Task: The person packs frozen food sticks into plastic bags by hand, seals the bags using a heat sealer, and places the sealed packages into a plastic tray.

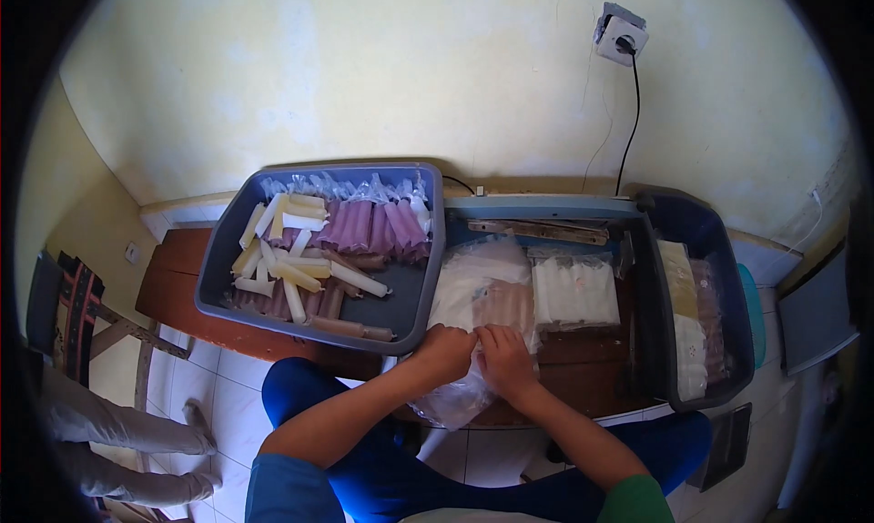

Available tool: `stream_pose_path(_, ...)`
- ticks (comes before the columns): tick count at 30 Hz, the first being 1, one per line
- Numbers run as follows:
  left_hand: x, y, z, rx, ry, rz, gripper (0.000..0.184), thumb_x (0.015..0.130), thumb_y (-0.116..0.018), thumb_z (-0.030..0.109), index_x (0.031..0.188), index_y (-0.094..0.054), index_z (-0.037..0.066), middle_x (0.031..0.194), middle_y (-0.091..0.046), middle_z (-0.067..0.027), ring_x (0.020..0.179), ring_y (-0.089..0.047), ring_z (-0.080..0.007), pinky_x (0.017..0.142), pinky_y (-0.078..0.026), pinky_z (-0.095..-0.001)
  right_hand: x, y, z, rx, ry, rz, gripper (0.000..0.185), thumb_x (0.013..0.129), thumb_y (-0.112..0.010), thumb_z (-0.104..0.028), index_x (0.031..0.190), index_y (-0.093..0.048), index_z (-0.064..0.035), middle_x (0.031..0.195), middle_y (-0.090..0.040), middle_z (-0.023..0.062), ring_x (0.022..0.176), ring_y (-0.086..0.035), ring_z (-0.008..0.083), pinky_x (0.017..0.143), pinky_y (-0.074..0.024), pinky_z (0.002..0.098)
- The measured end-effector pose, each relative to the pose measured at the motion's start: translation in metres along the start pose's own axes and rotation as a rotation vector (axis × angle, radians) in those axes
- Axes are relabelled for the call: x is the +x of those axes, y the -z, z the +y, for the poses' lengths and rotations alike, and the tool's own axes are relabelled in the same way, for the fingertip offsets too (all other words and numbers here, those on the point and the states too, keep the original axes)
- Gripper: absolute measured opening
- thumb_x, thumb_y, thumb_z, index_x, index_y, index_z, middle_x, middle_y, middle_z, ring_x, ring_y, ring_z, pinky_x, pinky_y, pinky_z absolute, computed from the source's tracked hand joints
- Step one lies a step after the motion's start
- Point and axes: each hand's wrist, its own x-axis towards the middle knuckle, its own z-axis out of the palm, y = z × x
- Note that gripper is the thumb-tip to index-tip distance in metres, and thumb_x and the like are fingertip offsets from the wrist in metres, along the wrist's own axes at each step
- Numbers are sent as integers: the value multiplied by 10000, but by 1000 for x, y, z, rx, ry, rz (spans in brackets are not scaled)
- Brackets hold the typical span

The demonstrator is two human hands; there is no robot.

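Observation:
My left hand (443,353) and my right hand (505,363) meet at the near edge of a clear plastic bag (503,306). Their fingers are closed and pinch the plastic between them. Brownish-pink ice pops, long filled tubes, show inside that bag. Beneath and around it lies a heap of loose clear plastic bags (473,266), which hangs over the bench's front edge. Just right of the heap rests a packed bag of white ice pops (574,291). My fingertips partly hide the edge they grip.
On the left stands a grey tub (320,334) of loose yellow, white, purple and brown ice pops. A dark tub (657,341) with packed bags is at the right. Both are by the wooden bench (583,368). A cord (635,113) hangs from a wall socket. Another person's legs (137,423) show at left.

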Motion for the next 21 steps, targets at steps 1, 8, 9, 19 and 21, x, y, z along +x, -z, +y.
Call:
stream_pose_path(1,-1,0,0,-9,-9,-16,138,782,-576,132,845,-619,17,774,-666,-170,720,-664,-348,691,-519,-456,-2,0,0,1,-1,-5,405,733,-628,-102,1122,-552,-15,1060,-579,137,994,-553,294,873,-427,400)
stream_pose_path(8,-7,4,2,136,-19,196,159,764,-597,101,906,-612,32,776,-673,-148,735,-675,-322,678,-520,-420,0,-3,5,-44,12,19,334,754,-596,-86,1080,-580,-19,955,-579,117,898,-568,277,794,-442,398)
stream_pose_path(9,-8,5,2,135,-15,195,159,764,-597,101,906,-612,32,776,-673,-148,735,-675,-322,678,-520,-420,1,-6,6,-53,10,10,337,759,-593,-88,1088,-584,-17,933,-575,115,882,-572,272,782,-447,394)
stream_pose_path(19,5,-10,-5,39,38,146,343,698,-591,35,1039,-561,8,1001,-608,-193,862,-591,-324,723,-480,-432,18,-17,10,-318,-12,-119,427,804,-535,-135,1201,-560,20,892,-565,118,819,-585,255,715,-440,364)
stream_pose_path(21,12,-9,-9,-24,13,320,375,701,-581,37,1073,-560,-3,1019,-602,-201,858,-582,-340,730,-481,-424,21,-17,10,-291,-36,-121,386,813,-523,-128,1168,-572,14,888,-564,112,814,-588,249,718,-441,369)
